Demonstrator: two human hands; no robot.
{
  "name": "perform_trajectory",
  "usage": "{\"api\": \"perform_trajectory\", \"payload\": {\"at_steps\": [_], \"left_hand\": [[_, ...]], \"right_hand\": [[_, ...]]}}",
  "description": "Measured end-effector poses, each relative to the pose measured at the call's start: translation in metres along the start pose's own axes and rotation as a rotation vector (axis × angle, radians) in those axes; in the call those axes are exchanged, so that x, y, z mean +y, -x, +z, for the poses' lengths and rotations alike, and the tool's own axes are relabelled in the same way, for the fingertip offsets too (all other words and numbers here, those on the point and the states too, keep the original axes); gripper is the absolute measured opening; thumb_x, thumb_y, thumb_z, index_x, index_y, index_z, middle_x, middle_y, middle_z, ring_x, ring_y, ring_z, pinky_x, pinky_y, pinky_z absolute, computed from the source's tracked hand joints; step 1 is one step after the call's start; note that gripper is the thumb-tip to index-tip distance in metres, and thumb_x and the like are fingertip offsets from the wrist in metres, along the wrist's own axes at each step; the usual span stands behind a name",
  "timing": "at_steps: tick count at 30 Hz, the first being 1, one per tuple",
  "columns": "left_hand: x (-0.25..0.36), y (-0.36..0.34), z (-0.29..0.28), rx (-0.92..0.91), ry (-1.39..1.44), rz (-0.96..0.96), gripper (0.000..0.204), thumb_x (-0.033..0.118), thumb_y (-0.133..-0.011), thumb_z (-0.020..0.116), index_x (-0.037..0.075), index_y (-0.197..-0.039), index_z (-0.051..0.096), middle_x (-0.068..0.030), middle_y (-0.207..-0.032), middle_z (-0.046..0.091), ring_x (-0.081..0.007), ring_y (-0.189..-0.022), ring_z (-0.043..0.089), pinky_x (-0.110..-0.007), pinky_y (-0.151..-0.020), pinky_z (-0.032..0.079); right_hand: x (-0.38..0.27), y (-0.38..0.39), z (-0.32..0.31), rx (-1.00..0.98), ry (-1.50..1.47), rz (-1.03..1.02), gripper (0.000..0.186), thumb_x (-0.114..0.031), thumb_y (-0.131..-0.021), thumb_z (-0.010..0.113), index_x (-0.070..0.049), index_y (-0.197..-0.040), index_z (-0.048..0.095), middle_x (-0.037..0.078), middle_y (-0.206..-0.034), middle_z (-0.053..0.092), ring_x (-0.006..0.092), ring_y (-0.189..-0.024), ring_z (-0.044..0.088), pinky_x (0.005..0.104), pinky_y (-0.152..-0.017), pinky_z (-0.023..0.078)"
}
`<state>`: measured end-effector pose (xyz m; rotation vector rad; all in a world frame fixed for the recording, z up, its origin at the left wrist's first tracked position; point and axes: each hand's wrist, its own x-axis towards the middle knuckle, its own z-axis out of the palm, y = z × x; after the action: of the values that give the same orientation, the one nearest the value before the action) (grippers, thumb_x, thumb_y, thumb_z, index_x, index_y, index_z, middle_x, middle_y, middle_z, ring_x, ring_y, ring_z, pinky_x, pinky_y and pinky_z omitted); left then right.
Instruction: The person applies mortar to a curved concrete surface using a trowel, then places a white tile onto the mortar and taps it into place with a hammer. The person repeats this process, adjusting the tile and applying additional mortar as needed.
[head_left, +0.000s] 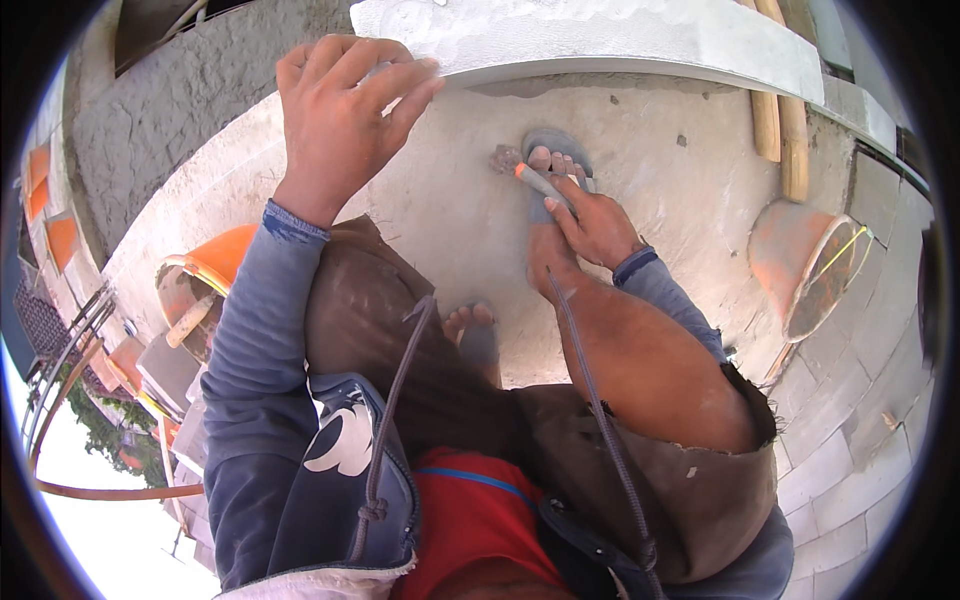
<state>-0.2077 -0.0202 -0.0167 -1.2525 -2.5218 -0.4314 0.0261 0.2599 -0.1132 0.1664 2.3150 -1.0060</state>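
Note:
A long white block (600, 35) with a chipped face lies across the top of the view. At its left end is my left hand (350, 105), raised with bent fingers spread apart and the fingertips at the block's edge. Whether they touch it I cannot tell. My right hand (597, 225) is closed round a short tool (543, 185) with a grey handle and an orange collar. Its head points up and left, crusted with what looks like mortar, so its kind is unclear. This hand is low over my right foot (556, 160), which wears a dark sandal.
An orange bucket (225, 250) with a wooden handle sticking out stands at left. A mortar-smeared bucket (800, 265) leans at right near wooden poles (793, 150). Grey block masonry (850, 430) runs along the right side. Bent rods (60, 370) and bricks are at far left.

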Motion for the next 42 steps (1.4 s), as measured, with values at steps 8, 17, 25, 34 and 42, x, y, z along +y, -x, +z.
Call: {"api": "perform_trajectory", "payload": {"at_steps": [8,17,25,34,42], "left_hand": [[0.002,0.001,-0.001,-0.050,-0.044,-0.016,0.027,0.036,-0.089,0.092,0.027,-0.113,0.083,0.0062,-0.111,0.074,-0.0176,-0.114,0.064,-0.045,-0.104,0.042],[-0.014,0.019,-0.009,0.041,0.080,-0.136,0.019,0.030,-0.086,0.089,0.026,-0.098,0.076,0.0088,-0.110,0.069,-0.0171,-0.115,0.063,-0.051,-0.107,0.038],[-0.008,0.030,-0.014,0.027,0.107,-0.137,0.009,0.026,-0.091,0.081,0.023,-0.087,0.074,0.0058,-0.103,0.068,-0.0181,-0.114,0.062,-0.058,-0.111,0.038],[-0.009,0.027,-0.015,0.039,0.137,-0.135,0.010,0.027,-0.090,0.082,0.021,-0.088,0.074,0.0053,-0.102,0.068,-0.0189,-0.113,0.062,-0.057,-0.109,0.038],[-0.008,0.024,-0.016,0.051,0.124,-0.126,0.011,0.025,-0.087,0.083,0.020,-0.090,0.074,0.0046,-0.102,0.068,-0.0195,-0.114,0.062,-0.057,-0.109,0.038]], "right_hand": [[0.006,-0.004,-0.001,0.060,-0.007,-0.033,0.043,-0.036,-0.110,0.059,-0.012,-0.147,0.059,0.027,-0.089,0.075,0.0501,-0.086,0.073,0.0575,-0.078,0.057],[-0.009,-0.010,0.001,0.100,-0.017,-0.093,0.047,-0.034,-0.112,0.056,-0.010,-0.152,0.055,0.030,-0.096,0.075,0.0519,-0.087,0.073,0.0583,-0.074,0.056],[0.005,-0.010,0.015,0.127,0.023,-0.239,0.059,-0.031,-0.115,0.051,-0.002,-0.165,0.041,0.030,-0.152,0.059,0.0501,-0.124,0.068,0.0504,-0.098,0.056],[-0.003,-0.009,0.002,0.031,-0.047,-0.103,0.059,-0.029,-0.116,0.049,0.000,-0.166,0.038,0.027,-0.168,0.045,0.0444,-0.152,0.048,0.0456,-0.119,0.044],[-0.007,-0.006,0.001,0.066,-0.094,-0.128,0.055,-0.025,-0.117,0.048,0.003,-0.164,0.042,0.026,-0.168,0.047,0.0413,-0.156,0.046,0.0439,-0.124,0.039]]}}
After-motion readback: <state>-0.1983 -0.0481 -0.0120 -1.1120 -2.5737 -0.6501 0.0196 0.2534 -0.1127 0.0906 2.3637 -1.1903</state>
